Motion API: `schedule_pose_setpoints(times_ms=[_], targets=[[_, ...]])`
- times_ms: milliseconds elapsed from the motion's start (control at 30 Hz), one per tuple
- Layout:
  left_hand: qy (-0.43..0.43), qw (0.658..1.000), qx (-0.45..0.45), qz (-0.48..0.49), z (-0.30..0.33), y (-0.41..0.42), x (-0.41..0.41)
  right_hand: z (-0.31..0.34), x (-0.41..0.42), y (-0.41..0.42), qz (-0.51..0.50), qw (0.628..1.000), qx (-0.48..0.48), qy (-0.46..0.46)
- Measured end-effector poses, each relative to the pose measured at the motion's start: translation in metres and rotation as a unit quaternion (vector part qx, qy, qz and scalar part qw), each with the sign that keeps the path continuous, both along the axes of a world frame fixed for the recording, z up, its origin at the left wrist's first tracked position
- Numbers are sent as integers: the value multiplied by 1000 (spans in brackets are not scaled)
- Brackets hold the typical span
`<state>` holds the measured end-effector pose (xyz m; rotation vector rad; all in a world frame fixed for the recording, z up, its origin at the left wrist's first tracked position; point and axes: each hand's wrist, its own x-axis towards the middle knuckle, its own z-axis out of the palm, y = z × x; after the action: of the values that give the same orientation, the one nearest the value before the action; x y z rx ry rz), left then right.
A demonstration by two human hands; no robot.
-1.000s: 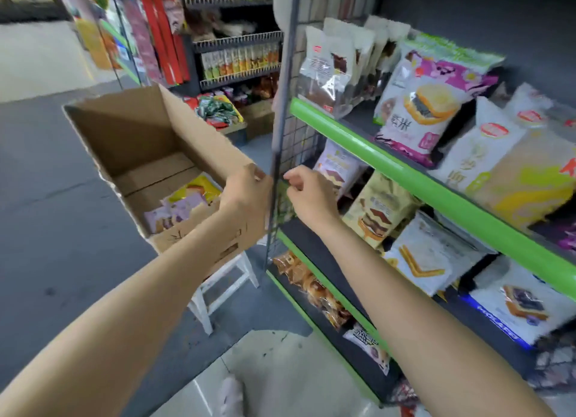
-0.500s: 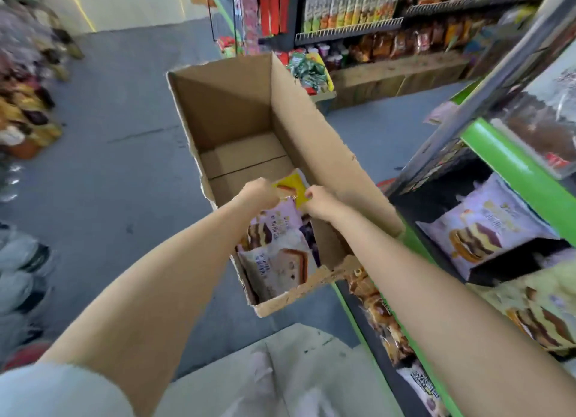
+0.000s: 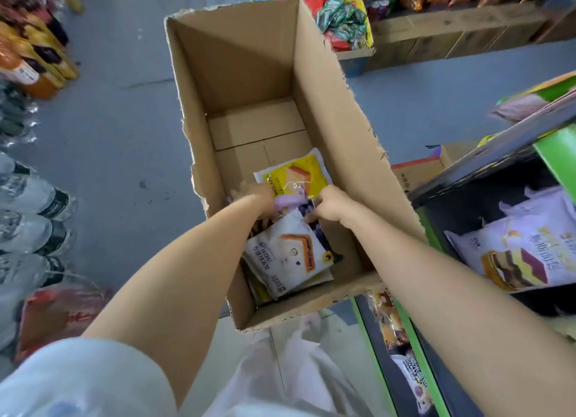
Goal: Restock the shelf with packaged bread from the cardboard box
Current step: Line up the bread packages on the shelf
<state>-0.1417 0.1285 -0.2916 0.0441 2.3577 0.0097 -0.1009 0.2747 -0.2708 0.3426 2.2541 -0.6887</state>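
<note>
head view: single wide-angle camera, worn on the head | faces forward and steeply down | near, straight into the open cardboard box | shelf at right edge, floor at left

One cardboard box stood open at the centre. Inside it, three bread packets showed plainly: one yellow packet toward twelve o'clock, one purple packet in the middle, one white packet toward six o'clock; any beneath could not be counted. Two hands reached in, left hand and right hand. At three o'clock, one purple shelf packet showed whole.
</note>
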Motion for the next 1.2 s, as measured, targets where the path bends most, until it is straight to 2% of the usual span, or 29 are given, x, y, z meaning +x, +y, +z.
schedule_pose_setpoints(times_ms=[133,200,367,500,633,767,833,900,1000,1100,1200], targets=[[7,1000,18,-24,-5,-2,-1,14,-6,-8,-46,987,-111,111],[5,998,54,-21,1,-3,1,22,-7,-14,-45,980,-123,148],[25,996,87,-1,26,-5,10,33,5,-13,-22,974,-42,221],[-2,994,86,-70,45,-7,30,40,23,-16,-1,959,7,283],[86,984,85,-130,71,-7,42,54,37,-18,-46,944,71,320],[164,974,145,-58,89,-16,41,76,49,-18,-81,914,127,377],[207,959,194,-22,99,-17,39,91,53,-17,-110,898,147,401],[257,936,240,3,111,-18,39,103,56,-16,-145,888,121,419],[340,891,297,-36,133,-19,43,120,65,-13,-186,872,60,448],[338,867,346,-118,151,-16,48,137,81,-7,-231,835,37,499],[312,838,421,-152,168,-4,60,151,100,-3,-260,790,35,555]])
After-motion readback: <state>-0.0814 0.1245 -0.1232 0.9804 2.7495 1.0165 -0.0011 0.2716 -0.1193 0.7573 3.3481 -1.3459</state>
